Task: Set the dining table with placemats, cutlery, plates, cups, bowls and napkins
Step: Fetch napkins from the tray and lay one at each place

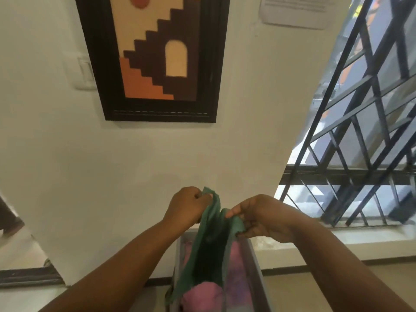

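Above a grey basket (254, 264), the left hand (186, 207) and right hand (263, 218) each pinch an upper edge of a green cloth napkin (211, 244), which hangs between them over pink cloth (202, 297) in the basket, near a framed picture (155, 57) and barred window (360, 131).

A home interior, by the look of it; a framed picture (155, 57) hangs on a plain white wall (56, 154) beside a light switch (84, 72); a barred window (360, 131) stands to the right; a printed notice (295, 10) is fixed above.
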